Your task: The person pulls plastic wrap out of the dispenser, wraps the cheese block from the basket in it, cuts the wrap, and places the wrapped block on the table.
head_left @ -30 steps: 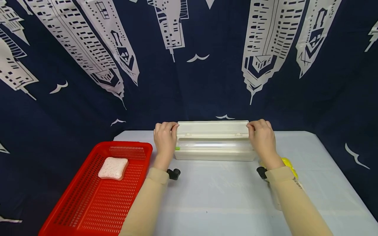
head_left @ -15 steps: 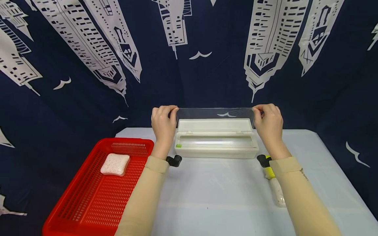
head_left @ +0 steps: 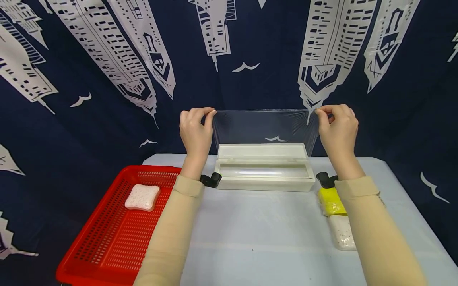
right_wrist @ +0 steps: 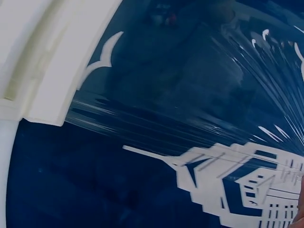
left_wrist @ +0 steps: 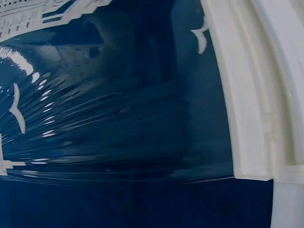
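Observation:
A clear sheet of plastic wrap [head_left: 257,127] stretches upward from a white wrap dispenser [head_left: 264,184] at the back of the table. My left hand [head_left: 196,129] pinches its upper left corner between thumb and forefinger. The upper right corner is pinched by my right hand [head_left: 339,127]. Creases fan out through the film [right_wrist: 190,95] toward the fingers in the right wrist view, and similar ones show in the left wrist view. The dispenser's lid [head_left: 262,151] is raised, and the roll [head_left: 262,171] lies inside.
On the left stands a red basket [head_left: 118,246] with a white, bread-shaped sponge [head_left: 142,197] in it. Beside my right forearm lie a yellow wrapped item [head_left: 332,201] and a white speckled block [head_left: 341,232], partly covered by the sleeve. A dark printed curtain [head_left: 250,87] hangs behind the table.
Both hands have risen from the dispenser's lid edge, drawing the wrap up, and have moved slightly apart. More film now spans between them. The dispenser stays in place.

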`<state>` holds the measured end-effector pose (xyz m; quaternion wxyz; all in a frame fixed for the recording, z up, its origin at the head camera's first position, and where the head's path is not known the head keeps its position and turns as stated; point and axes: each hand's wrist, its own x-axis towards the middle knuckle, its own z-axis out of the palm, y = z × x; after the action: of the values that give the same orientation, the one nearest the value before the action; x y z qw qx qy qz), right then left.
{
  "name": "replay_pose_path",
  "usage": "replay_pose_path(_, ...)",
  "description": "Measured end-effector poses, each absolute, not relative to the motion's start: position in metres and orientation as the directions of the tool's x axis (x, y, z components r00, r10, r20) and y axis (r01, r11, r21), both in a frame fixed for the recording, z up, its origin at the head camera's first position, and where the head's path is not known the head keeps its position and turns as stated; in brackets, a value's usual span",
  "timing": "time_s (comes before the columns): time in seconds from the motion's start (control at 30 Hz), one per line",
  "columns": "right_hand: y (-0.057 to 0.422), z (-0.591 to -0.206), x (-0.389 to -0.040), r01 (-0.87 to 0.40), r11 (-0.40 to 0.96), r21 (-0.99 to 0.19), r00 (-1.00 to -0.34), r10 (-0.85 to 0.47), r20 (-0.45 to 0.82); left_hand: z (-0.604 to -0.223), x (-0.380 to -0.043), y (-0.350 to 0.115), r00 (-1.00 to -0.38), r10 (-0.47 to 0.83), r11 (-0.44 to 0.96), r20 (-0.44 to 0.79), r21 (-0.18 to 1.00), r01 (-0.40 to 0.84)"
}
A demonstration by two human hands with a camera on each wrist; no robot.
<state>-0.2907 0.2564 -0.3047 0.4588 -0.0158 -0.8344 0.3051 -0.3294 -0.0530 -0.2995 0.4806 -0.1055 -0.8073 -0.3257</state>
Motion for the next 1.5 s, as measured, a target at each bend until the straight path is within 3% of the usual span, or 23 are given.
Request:
replay_pose_path(0.27,0.254,-0.290,-0.283,-0.254,0.811,-0.526,-0.557,0.322,0.766,-0.283,-0.322,-0.054,-0.490,-0.154,0.751,0.858,0.424,0.506)
replay_pose_path(0.63,0.253,-0.290,-0.265,-0.245,0.845,-0.475,-0.563,0.274,0.779,-0.285,-0.309,-0.059,-0.508,-0.143,0.751,0.850,0.427,0.504)
replay_pose_path(0.8,0.252,-0.295,-0.250,-0.229,0.854,-0.467,-0.574,0.269,0.773,-0.293,-0.298,-0.064,-0.545,-0.142,0.748,0.826,0.450,0.488)
replay_pose_path(0.93,0.253,-0.300,-0.237,-0.214,0.824,-0.525,-0.605,0.310,0.734,-0.300,-0.288,-0.067,-0.621,-0.161,0.686,0.767,0.540,0.488)
replay_pose_path(1.13,0.256,-0.309,-0.215,-0.203,0.608,-0.768,-0.773,0.381,0.507,-0.307,-0.266,-0.075,-0.756,-0.160,0.470,0.635,0.722,0.508)
replay_pose_path(1.27,0.260,-0.314,-0.198,-0.182,0.435,-0.882,-0.868,0.350,0.352,-0.309,-0.250,-0.080,-0.825,-0.131,0.341,0.550,0.806,0.484)
replay_pose_path(1.5,0.265,-0.327,-0.173,-0.160,0.117,-0.980,-0.953,0.243,0.184,-0.317,-0.225,-0.087,-0.867,-0.082,0.341,0.491,0.831,0.438)
